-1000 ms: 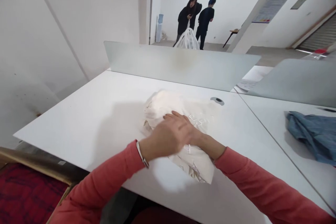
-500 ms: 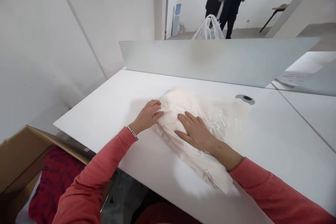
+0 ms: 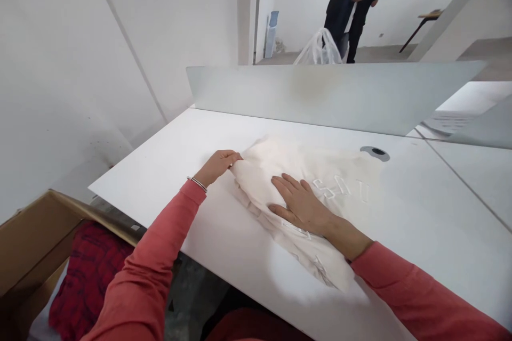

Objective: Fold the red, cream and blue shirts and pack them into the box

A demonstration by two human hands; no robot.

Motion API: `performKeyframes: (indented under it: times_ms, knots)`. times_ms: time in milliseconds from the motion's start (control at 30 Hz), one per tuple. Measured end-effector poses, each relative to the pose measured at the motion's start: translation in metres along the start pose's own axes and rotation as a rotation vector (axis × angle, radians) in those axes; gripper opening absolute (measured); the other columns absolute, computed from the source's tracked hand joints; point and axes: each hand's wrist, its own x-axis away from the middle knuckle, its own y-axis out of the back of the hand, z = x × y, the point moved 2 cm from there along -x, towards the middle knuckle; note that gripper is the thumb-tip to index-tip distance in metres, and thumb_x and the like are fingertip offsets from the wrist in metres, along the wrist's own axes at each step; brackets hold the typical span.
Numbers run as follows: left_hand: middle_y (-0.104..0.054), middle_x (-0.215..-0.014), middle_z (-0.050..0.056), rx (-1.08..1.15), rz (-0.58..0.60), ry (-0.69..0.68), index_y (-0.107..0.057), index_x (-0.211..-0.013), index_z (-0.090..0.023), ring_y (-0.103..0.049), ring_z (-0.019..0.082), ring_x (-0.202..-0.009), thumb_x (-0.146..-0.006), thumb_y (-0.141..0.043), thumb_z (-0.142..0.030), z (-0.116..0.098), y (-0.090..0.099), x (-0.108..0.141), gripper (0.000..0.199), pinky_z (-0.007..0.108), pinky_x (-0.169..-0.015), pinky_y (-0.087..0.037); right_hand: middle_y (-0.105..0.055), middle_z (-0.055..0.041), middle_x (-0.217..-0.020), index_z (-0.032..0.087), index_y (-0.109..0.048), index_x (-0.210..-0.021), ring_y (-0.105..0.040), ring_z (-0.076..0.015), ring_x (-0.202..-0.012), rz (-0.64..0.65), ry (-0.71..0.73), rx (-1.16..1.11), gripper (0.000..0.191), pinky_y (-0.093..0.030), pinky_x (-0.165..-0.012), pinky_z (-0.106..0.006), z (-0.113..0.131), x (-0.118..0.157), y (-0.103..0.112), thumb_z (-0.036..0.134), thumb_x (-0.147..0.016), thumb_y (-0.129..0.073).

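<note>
A cream-coloured garment (image 3: 264,162) with raised white lettering lies partly folded on the white table (image 3: 168,149). At its left edge, my left hand (image 3: 219,164) pinches the cloth between thumb and fingers. My right hand (image 3: 302,203) rests flat on the middle of the garment, fingers spread, pressing on the fabric. One folded part with letters along it reaches toward the table's front edge, below my right wrist. The garment's full shape is hidden by its folds.
A cardboard box (image 3: 44,218) holding red-and-black checked cloth (image 3: 90,272) stands at the lower left. A frosted divider (image 3: 256,88) runs along the table's back, near a grey cable grommet (image 3: 375,153). Behind it are a white plastic bag (image 3: 320,49) and two people (image 3: 340,10).
My left hand has moved slightly left and closed on the garment's edge, drawing it outward. My right hand stays in place on the cloth. The people behind have shifted.
</note>
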Motion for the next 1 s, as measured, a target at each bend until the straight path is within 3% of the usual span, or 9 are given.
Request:
performKeyframes:
  times_ms: [100,167,233,433,567,667,767,833,1000]
  knots:
    - [-0.061,-0.099,0.007,-0.284,-0.124,-0.290,-0.060,-0.087,-0.016,-0.053,0.018,-0.096,-0.085,-0.039,-0.029,-0.029,-0.008,0.008,0.025,0.034,-0.089,-0.041,-0.028,-0.0140,-0.139,0.012,-0.031,-0.134,-0.018,-0.0321,-0.129,0.013,-0.002,0.023,0.066,-0.025,-0.096,-0.058,0.001,0.000,0.000,0.057,-0.086,-0.026]
    - [-0.057,-0.109,0.008,-0.480,-0.047,-0.517,-0.059,-0.092,-0.016,-0.046,0.019,-0.110,-0.087,-0.038,-0.029,-0.047,-0.024,0.015,0.024,0.035,-0.098,-0.035,-0.026,-0.0142,-0.140,0.012,-0.030,-0.135,-0.017,-0.0322,-0.129,0.020,-0.006,0.031,0.068,-0.025,-0.096,-0.058,0.001,-0.001,0.002,0.059,-0.086,-0.027]
    - [-0.054,-0.116,0.009,-0.643,0.073,-0.602,-0.057,-0.097,-0.016,-0.040,0.021,-0.117,-0.088,-0.038,-0.031,-0.052,-0.040,0.020,0.026,0.038,-0.100,-0.033,-0.024,-0.0144,-0.141,0.011,-0.029,-0.136,-0.016,-0.0323,-0.130,0.042,-0.012,0.033,0.071,-0.024,-0.096,-0.059,0.002,-0.001,0.004,0.060,-0.085,-0.029]
    - [-0.044,-0.131,0.007,-0.810,0.244,-0.281,-0.046,-0.120,-0.021,-0.031,0.025,-0.125,-0.089,-0.032,-0.039,-0.013,-0.056,0.017,0.039,0.048,-0.098,-0.032,-0.026,-0.0134,-0.140,0.011,-0.027,-0.137,-0.015,-0.0324,-0.130,0.081,-0.010,-0.012,0.074,-0.018,-0.099,-0.060,0.003,-0.002,0.006,0.061,-0.084,-0.031]
    - [-0.040,-0.134,0.006,-0.684,0.304,-0.245,-0.047,-0.121,-0.022,-0.029,0.022,-0.128,-0.085,-0.036,-0.045,-0.005,-0.046,0.008,0.044,0.040,-0.106,-0.026,-0.034,-0.0125,-0.136,0.013,-0.034,-0.134,-0.022,-0.0315,-0.128,0.066,0.007,-0.118,0.069,-0.021,-0.100,-0.056,0.004,-0.001,0.020,0.059,-0.083,-0.038]
    - [-0.038,-0.136,0.008,-0.583,0.176,-0.237,-0.051,-0.117,-0.017,-0.030,0.021,-0.127,-0.082,-0.040,-0.046,-0.015,-0.033,-0.005,0.047,0.033,-0.106,-0.025,-0.039,-0.0105,-0.132,0.015,-0.038,-0.130,-0.036,-0.0234,-0.121,-0.022,-0.027,-0.289,0.059,-0.031,-0.100,-0.041,-0.005,0.009,0.042,0.054,-0.085,-0.037]
    - [-0.037,-0.135,0.010,-0.517,0.014,-0.146,-0.048,-0.118,-0.014,-0.035,0.023,-0.123,-0.079,-0.042,-0.049,-0.026,-0.023,-0.021,0.053,0.033,-0.102,-0.031,-0.034,-0.0104,-0.136,0.012,-0.033,-0.132,-0.032,-0.0201,-0.124,-0.211,-0.175,-0.304,0.058,-0.030,-0.103,-0.035,-0.028,0.027,0.057,0.049,-0.088,-0.032]
    - [-0.042,-0.132,0.009,-0.498,0.040,-0.053,-0.047,-0.119,-0.015,-0.042,0.024,-0.117,-0.078,-0.042,-0.051,-0.032,-0.022,-0.032,0.055,0.032,-0.099,-0.034,-0.030,-0.0100,-0.138,0.012,-0.031,-0.134,-0.024,-0.0223,-0.128,-0.246,-0.270,-0.217,0.059,-0.027,-0.104,-0.039,-0.044,0.040,0.054,0.049,-0.088,-0.031]
    - [-0.048,-0.127,0.011,-0.517,0.216,0.158,-0.043,-0.123,-0.015,-0.049,0.026,-0.111,-0.074,-0.048,-0.053,-0.034,-0.035,-0.057,0.062,0.031,-0.092,-0.038,-0.030,-0.0074,-0.139,0.015,-0.038,-0.132,-0.019,-0.0286,-0.130,-0.063,-0.311,-0.047,0.056,-0.023,-0.102,-0.050,-0.063,0.058,0.019,0.050,-0.089,-0.027]
